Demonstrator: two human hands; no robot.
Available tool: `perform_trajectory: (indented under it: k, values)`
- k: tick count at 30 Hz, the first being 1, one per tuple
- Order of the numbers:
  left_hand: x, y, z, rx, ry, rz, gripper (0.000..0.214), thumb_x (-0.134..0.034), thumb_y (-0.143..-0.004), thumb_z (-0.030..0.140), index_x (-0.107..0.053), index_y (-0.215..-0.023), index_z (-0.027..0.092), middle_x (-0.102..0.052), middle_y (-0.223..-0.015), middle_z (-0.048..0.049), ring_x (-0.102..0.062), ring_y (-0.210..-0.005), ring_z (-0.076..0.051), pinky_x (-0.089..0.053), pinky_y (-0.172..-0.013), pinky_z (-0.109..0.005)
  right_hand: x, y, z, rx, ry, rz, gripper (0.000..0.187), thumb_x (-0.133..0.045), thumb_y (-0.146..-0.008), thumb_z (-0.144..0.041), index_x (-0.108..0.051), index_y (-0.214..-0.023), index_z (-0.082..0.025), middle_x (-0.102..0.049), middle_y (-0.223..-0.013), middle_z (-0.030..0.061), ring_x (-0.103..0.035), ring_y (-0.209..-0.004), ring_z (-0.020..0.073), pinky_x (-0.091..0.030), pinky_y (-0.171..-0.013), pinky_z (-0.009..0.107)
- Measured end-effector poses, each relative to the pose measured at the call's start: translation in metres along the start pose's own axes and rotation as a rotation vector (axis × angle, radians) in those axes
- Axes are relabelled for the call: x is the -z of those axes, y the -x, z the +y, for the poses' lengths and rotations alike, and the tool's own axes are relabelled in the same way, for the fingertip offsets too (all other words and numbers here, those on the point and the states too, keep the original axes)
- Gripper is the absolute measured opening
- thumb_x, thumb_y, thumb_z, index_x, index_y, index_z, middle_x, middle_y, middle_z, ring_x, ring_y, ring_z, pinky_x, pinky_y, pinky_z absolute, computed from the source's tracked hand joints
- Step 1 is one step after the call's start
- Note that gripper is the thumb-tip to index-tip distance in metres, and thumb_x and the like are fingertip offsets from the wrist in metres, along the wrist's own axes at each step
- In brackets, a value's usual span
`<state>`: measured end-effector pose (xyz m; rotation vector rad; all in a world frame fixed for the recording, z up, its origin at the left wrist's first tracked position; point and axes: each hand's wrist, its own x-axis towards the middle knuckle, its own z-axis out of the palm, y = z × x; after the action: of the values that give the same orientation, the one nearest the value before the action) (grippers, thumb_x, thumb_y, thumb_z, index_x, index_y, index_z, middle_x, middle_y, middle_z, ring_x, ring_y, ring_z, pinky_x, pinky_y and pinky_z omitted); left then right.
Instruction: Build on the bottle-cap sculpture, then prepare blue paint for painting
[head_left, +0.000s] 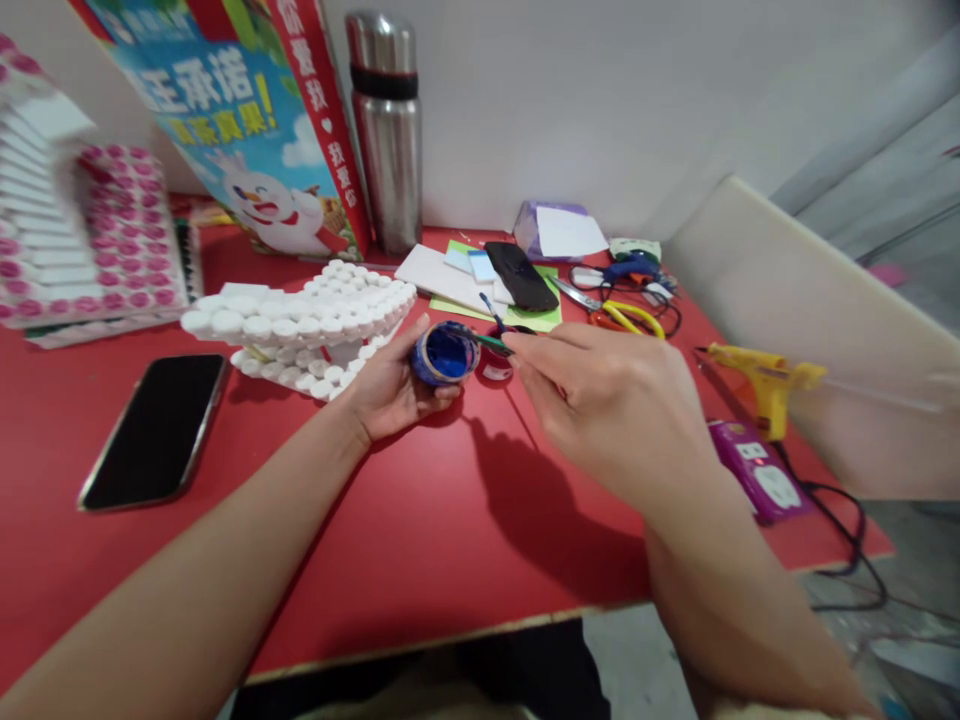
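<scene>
In the middle of the head view, my left hand (386, 395) is closed around a small open jar of blue paint (429, 372), tilted so its mouth shows. My right hand (607, 400) pinches a thin paintbrush (492, 343) with a green handle. The brush's front end reaches over the jar's rim into the mouth; whether its tip touches the paint is hard to see. Just behind my left hand stands a white craft piece (300, 325) built of small round pieces. A dark round lid (496, 368) lies beyond the brush, partly covered.
On the red table (420, 540) lie a phone (154, 430), a yellow glue gun (765, 380), a purple power strip (757, 470) with cords, scissors (630, 318) and a dark case (520, 276) on papers. Behind stand a steel flask (386, 150), a printed box (255, 120) and a pink-and-white craft piece (127, 230).
</scene>
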<state>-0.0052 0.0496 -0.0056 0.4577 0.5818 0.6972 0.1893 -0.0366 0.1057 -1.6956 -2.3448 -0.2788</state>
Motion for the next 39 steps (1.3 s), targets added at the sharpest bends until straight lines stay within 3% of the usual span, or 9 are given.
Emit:
perform_trajectory:
  k: [5, 22, 29, 34, 39]
  values:
    - [-0.003, 0.001, 0.001, 0.013, 0.021, -0.013, 0.051, -0.038, -0.106, 0.051, -0.069, -0.106, 0.011, -0.072, -0.084, -0.0161, -0.063, -0.055, -0.018, -0.043, -0.044, -0.022, 0.005, 0.001, -0.003, 0.031, 0.015, -0.082, 0.029, -0.050, -0.100, -0.019, -0.079, -0.107, -0.021, -0.075, -0.087, 0.0058, -0.067, -0.075, 0.0207, -0.031, -0.059, 0.033]
    - [-0.005, 0.002, 0.002, 0.027, 0.016, -0.039, 0.056, -0.032, -0.106, 0.052, -0.069, -0.097, 0.011, -0.070, -0.080, -0.0177, -0.061, -0.052, -0.017, -0.036, -0.038, -0.020, 0.002, 0.002, 0.000, -0.010, 0.013, 0.006, 0.032, -0.047, -0.101, -0.023, -0.079, -0.103, -0.020, -0.074, -0.086, 0.0059, -0.065, -0.074, 0.0181, -0.033, -0.061, 0.029]
    - [-0.005, 0.005, 0.004, 0.056, -0.012, -0.088, 0.071, -0.019, -0.106, 0.055, -0.068, -0.085, 0.009, -0.064, -0.067, -0.0176, -0.047, -0.040, -0.012, -0.027, -0.033, -0.017, 0.011, 0.003, -0.006, -0.005, -0.008, -0.091, 0.028, -0.051, -0.100, -0.020, -0.078, -0.105, -0.021, -0.075, -0.088, 0.0077, -0.066, -0.076, 0.0201, -0.033, -0.060, 0.032]
    - [-0.006, 0.003, 0.002, 0.062, -0.016, -0.080, 0.070, -0.027, -0.104, 0.062, -0.069, -0.088, 0.008, -0.065, -0.069, -0.0171, -0.048, -0.041, -0.012, -0.026, -0.031, -0.015, 0.009, 0.003, -0.011, -0.038, 0.043, -0.099, 0.027, -0.051, -0.098, -0.017, -0.078, -0.104, -0.021, -0.074, -0.090, 0.0087, -0.063, -0.074, 0.0206, -0.030, -0.061, 0.033]
    - [-0.008, 0.002, 0.001, 0.047, -0.099, -0.095, 0.068, -0.035, -0.102, 0.066, -0.066, -0.078, 0.010, -0.063, -0.066, -0.0134, -0.046, -0.040, -0.009, -0.026, -0.032, -0.014, 0.005, 0.003, -0.012, 0.002, 0.063, -0.064, 0.029, -0.049, -0.100, -0.018, -0.078, -0.098, -0.021, -0.070, -0.080, 0.0062, -0.056, -0.065, 0.0172, -0.025, -0.060, 0.033]
